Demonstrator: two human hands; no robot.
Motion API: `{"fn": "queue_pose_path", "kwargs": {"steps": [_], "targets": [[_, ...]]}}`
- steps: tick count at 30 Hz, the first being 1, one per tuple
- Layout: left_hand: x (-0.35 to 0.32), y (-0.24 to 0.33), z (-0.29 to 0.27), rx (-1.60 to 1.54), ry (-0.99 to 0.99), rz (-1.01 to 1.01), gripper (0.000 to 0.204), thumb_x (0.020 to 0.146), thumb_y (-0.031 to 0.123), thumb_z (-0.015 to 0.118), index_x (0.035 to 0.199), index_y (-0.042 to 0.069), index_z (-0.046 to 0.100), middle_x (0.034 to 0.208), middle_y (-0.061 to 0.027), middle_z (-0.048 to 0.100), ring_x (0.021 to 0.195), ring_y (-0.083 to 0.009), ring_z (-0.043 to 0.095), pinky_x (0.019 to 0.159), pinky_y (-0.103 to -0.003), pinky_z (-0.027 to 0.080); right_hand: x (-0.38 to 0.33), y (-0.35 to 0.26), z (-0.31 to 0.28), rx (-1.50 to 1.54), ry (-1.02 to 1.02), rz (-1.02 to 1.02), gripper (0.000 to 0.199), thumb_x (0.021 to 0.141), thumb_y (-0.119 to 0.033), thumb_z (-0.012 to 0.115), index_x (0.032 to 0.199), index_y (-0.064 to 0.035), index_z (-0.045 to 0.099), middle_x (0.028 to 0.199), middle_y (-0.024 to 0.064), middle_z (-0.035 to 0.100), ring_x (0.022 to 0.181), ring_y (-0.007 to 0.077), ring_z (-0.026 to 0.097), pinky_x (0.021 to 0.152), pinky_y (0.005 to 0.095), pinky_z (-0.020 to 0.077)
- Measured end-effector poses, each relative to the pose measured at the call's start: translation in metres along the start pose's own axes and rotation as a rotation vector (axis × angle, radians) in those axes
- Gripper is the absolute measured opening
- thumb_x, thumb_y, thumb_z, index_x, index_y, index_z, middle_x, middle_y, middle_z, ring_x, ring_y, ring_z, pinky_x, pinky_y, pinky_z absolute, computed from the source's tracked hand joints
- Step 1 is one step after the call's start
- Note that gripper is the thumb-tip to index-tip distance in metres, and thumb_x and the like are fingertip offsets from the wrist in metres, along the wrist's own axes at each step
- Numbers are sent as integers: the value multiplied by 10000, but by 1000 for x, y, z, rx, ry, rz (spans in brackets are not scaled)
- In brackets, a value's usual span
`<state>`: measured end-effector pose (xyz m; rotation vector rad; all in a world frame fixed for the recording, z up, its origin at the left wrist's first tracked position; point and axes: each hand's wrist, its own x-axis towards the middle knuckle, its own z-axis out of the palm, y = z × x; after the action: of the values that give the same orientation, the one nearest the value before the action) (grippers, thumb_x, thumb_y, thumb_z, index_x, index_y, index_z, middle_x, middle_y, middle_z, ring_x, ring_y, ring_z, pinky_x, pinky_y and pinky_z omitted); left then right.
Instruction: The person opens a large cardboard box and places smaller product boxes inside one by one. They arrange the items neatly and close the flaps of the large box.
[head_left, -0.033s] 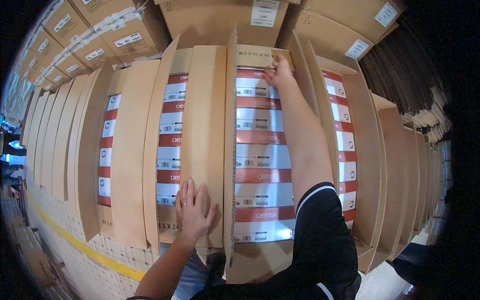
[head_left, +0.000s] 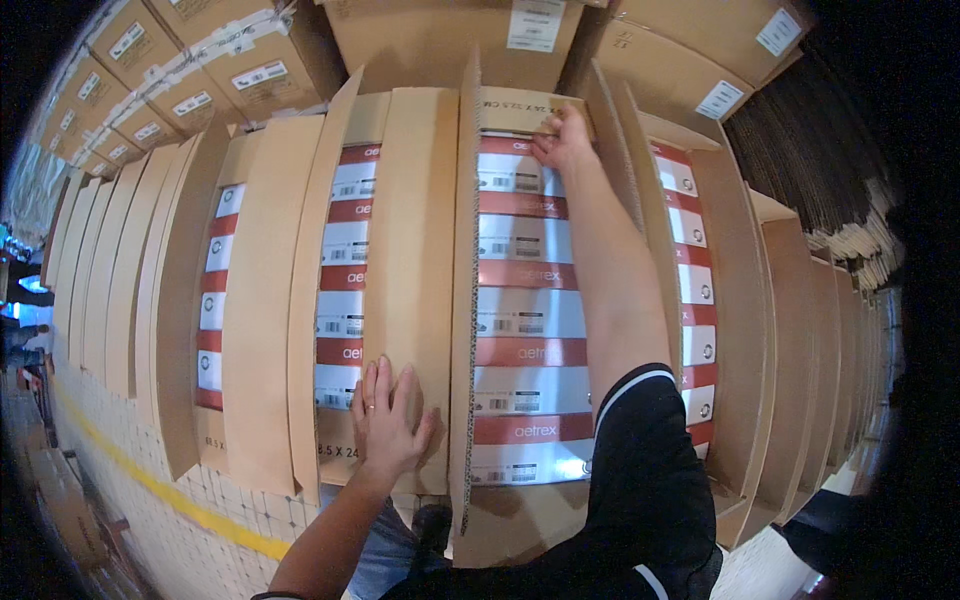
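An opened cardboard carton in the middle holds a row of white and red shoeboxes (head_left: 525,275). At its far end, my right hand (head_left: 562,138) has its fingers curled round the edge of the short end flap (head_left: 510,110), close to the farthest shoebox. My right forearm passes over the right side of the row and hides part of it. To the left, my left hand (head_left: 392,418) lies with its fingers spread flat on a long carton flap (head_left: 408,270). That flap partly covers the neighbouring carton's shoeboxes (head_left: 340,300).
More opened cartons stand in line on both sides, with upright flaps (head_left: 740,330) at the right. Sealed cartons (head_left: 450,45) are stacked behind. Flattened cardboard (head_left: 810,160) is piled at the far right. A yellow line (head_left: 180,505) crosses the tiled floor at the lower left.
The view has shifted very slightly. My right hand stays at the far flap with its fingers a little more curled, and my left hand rests in the same place.
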<state>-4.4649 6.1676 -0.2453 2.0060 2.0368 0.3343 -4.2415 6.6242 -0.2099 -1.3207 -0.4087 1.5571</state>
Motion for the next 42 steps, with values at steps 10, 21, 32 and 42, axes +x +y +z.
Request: {"fn": "queue_pose_path", "kwargs": {"steps": [10,21,32,42], "targets": [[0,-1,2,-11,-4,4,708,898,422,614,1477,63,421,1575,-253,261,1475,-407,205,1174,-528,163,-123,-203,121,280,-510,-663,568,943,-618,359,1162,-148,593,1100,80,607,1001,262,552,829,457,432],[1,-1,3,11,41,19,718,898,437,611,1493,92,407,1593,-227,247,1483,-401,194,1179,-517,161,-291,-159,78,-696,-770,-894,446,967,-530,466,987,-111,618,872,39,632,746,153,595,669,301,488],[-2,-13,20,-64,67,58,756,891,499,587,1492,89,384,1566,-246,268,1494,-365,165,1184,-554,123,-398,133,-23,-1847,-1135,-1175,312,879,-353,652,953,-52,680,898,140,677,780,308,686,708,418,548],[-14,-18,-48,-1271,95,-42,464,938,353,600,1303,66,596,1464,-251,439,1445,-386,298,1167,-511,238,-478,230,-65,-2394,-452,-1089,554,850,-426,655,1184,14,610,1029,167,640,992,293,629,771,402,515]]}}
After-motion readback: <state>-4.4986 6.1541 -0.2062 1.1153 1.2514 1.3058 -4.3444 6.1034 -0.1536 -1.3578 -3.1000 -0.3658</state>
